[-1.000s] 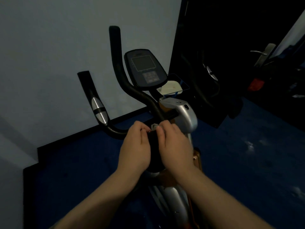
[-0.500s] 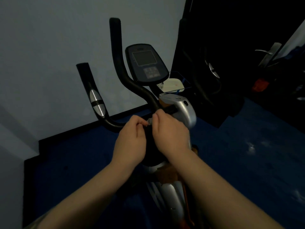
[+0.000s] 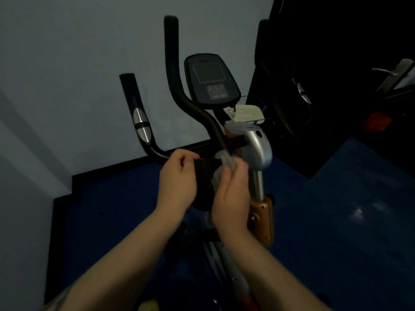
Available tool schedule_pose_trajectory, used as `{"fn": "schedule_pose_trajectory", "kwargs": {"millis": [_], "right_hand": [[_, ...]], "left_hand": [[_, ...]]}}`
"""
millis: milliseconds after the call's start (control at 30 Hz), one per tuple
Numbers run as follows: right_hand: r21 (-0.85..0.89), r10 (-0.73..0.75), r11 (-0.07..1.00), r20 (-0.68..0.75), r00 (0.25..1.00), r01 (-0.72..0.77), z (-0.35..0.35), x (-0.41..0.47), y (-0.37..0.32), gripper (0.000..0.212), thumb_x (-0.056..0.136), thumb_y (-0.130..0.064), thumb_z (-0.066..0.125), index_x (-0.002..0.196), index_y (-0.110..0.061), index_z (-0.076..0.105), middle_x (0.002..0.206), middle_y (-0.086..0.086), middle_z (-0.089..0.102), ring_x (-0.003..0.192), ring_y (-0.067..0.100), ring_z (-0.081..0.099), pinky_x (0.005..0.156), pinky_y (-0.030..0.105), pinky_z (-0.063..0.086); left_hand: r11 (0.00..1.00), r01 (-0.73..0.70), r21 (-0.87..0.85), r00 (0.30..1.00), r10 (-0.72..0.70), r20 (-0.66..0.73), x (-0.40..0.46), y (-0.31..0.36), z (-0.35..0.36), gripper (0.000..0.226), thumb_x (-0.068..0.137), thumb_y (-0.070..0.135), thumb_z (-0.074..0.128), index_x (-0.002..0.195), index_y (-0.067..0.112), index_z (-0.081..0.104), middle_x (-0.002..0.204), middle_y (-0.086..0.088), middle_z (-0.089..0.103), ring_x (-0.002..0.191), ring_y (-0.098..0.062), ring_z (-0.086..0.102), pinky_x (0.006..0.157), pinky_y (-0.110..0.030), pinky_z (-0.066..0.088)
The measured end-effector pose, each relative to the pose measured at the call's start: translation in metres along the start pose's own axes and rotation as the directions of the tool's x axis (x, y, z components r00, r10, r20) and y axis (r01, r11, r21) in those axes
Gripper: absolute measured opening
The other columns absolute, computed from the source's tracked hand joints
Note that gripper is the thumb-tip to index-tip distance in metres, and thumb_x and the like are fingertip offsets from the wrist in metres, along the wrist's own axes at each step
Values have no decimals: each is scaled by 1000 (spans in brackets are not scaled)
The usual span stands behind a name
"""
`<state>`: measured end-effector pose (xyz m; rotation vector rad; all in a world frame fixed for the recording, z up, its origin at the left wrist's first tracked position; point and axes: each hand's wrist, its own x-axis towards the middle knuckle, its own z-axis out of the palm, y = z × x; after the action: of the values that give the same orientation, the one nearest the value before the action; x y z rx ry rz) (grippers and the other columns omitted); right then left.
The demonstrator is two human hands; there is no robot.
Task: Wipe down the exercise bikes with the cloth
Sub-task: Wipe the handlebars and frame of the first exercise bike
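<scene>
An exercise bike with black handlebars and a dark console stands in front of me in dim light. My right hand grips a bunched grey cloth just below where the handlebars meet the silver stem. My left hand is curled round a black part at the centre of the handlebar, close beside the cloth. What lies under both hands is mostly hidden.
A pale wall stands behind the bike, with a black skirting along its base. The floor is dark blue. To the right are a dark panel and more equipment with a metal lever. A small white object sits behind the console.
The grey cloth, hidden between my hands earlier, now shows above my right hand. My hands have drawn slightly apart on the handlebar centre.
</scene>
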<state>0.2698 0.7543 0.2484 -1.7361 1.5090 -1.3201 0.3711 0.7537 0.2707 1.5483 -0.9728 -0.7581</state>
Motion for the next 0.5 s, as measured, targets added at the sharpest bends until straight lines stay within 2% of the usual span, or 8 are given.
{"fn": "schedule_pose_trajectory", "kwargs": {"millis": [33, 100, 167, 267, 333, 400, 433, 500], "right_hand": [[89, 52, 995, 10, 999, -52, -2, -11, 3, 31, 95, -49, 25, 115, -32, 41, 101, -5, 57, 86, 5, 57, 70, 28, 48], [72, 46, 996, 79, 996, -52, -13, -12, 11, 20, 96, -46, 27, 110, -36, 38, 97, -8, 57, 82, 1, 56, 69, 33, 51], [-17, -47, 999, 116, 992, 49, -28, -3, 15, 7, 99, -36, 36, 106, -36, 39, 92, -12, 54, 77, 2, 55, 63, 32, 49], [-110, -268, 957, 11, 963, 267, -42, 8, 4, 14, 96, -33, 45, 110, -30, 45, 98, -11, 50, 78, 5, 53, 62, 24, 45], [-301, -386, 866, 105, 916, 399, -32, 16, -12, 25, 92, -38, 44, 112, -26, 52, 102, -2, 56, 84, 15, 55, 67, 28, 43], [-478, -428, 744, 198, 882, 468, -8, 12, -27, 26, 92, -37, 47, 111, -24, 59, 100, 1, 61, 85, 20, 55, 69, 32, 38], [-459, -395, 770, 203, 896, 444, 1, 5, -31, 26, 94, -37, 46, 112, -24, 59, 101, 0, 60, 86, 19, 55, 69, 32, 37], [-279, -314, 886, 228, 922, 371, 3, -14, -28, 29, 97, -38, 38, 117, -27, 55, 106, -3, 55, 88, 14, 53, 67, 29, 43]], "left_hand": [[999, 26, -31, 1000, -25, 6, -1, 1, 0, 26, 99, 23, 41, 91, 25, 66, 88, 6, 65, 82, -11, 62, 66, -26, 49], [990, 89, -107, 996, -86, 31, -3, 5, -1, 27, 99, 22, 42, 93, 21, 68, 93, 2, 68, 90, -14, 63, 72, -27, 51], [960, 168, -226, 984, -151, 90, -6, 5, -7, 28, 99, 22, 44, 95, 20, 71, 97, 1, 71, 94, -14, 66, 71, -21, 52], [916, 203, -347, 974, -153, 167, -14, -1, -20, 29, 98, 22, 44, 103, 21, 73, 102, 6, 74, 96, -7, 68, 73, -16, 50], [888, 199, -414, 978, -153, 142, -20, -5, -21, 31, 98, 20, 44, 100, 20, 74, 100, 5, 75, 94, -6, 69, 75, -17, 50], [841, 223, -493, 975, -194, 109, -25, -6, -21, 35, 99, 24, 42, 88, 24, 76, 94, 5, 76, 89, -5, 69, 75, -18, 50], [821, 237, -520, 971, -217, 101, -27, -6, -21, 39, 99, 28, 41, 84, 24, 76, 92, 4, 76, 90, -6, 69, 79, -20, 50], [805, 249, -538, 967, -233, 98, -28, -7, -21, 42, 100, 34, 37, 88, 22, 75, 94, 1, 76, 95, -9, 69, 88, -25, 49]]}}
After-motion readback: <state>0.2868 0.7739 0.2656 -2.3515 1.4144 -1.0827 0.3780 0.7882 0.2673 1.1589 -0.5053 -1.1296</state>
